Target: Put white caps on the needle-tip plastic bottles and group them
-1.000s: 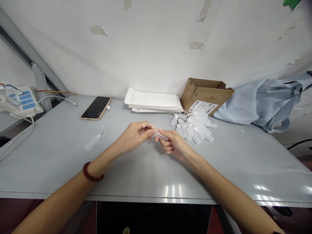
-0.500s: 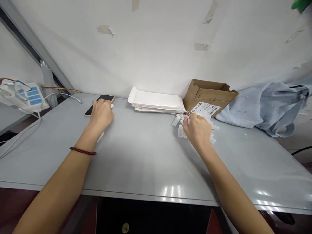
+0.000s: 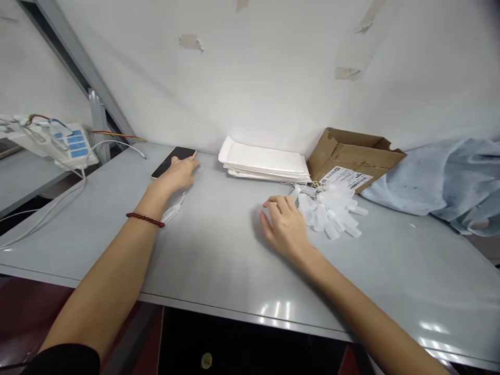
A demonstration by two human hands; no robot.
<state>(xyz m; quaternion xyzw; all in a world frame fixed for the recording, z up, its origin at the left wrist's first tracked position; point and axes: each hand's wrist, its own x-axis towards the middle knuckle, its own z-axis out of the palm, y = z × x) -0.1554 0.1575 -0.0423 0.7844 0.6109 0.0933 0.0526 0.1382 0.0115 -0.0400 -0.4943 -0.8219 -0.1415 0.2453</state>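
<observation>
My left hand (image 3: 180,173) reaches over the near side of a black-screened phone (image 3: 174,160), its fingers loosely apart and nothing visible in them. Whether it touches the phone I cannot tell. Beside that wrist, a white tag with a short loop (image 3: 172,212) lies on the table, partly hidden. My right hand (image 3: 287,224) hovers at the middle of the table, fingers loosely bent and thumb apart, with no object between them. Just right of it, a fanned bunch of translucent white tags on strings (image 3: 332,213) lies in front of the cardboard box.
A stack of white envelopes (image 3: 267,160) lies against the wall. Right of it stands an open cardboard box (image 3: 353,159), with light blue fabric (image 3: 433,179) beyond. At left are a white power strip (image 3: 78,146) and a white cable (image 3: 58,200).
My right hand has left the bunch of tags and moved left, with its fingers loosened. My left hand has opened over the phone. The tag near its wrist shows more. The view has shifted.
</observation>
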